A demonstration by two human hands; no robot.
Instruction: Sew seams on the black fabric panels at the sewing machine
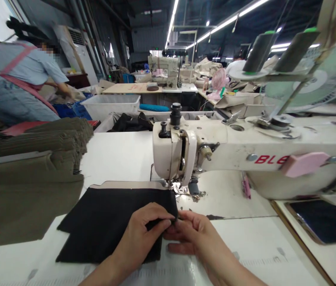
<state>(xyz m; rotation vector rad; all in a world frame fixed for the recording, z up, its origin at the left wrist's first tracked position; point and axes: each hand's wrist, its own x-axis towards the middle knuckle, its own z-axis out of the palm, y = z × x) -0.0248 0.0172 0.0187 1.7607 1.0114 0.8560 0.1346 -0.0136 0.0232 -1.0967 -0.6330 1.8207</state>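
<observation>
A black fabric piece (105, 222) with a beige strip (126, 184) along its far edge lies flat on the white table. Its far right corner reaches the presser foot (181, 190) of a cream sewing machine (170, 155). My left hand (145, 228) pinches the right edge of the fabric between thumb and forefinger. Right beside it, my right hand (190, 232) grips the same edge, its fingertips meeting those of my left hand. Both sets of fingertips partly hide the held edge.
Stacked olive fabric (31, 178) covers the left side. Behind the machine stand bins, one a white tub (111, 106). A phone-like dark slab (325, 220) lies at right. Thread cones (260, 51) rise above the machine. A co-worker (22, 75) bends over at far left.
</observation>
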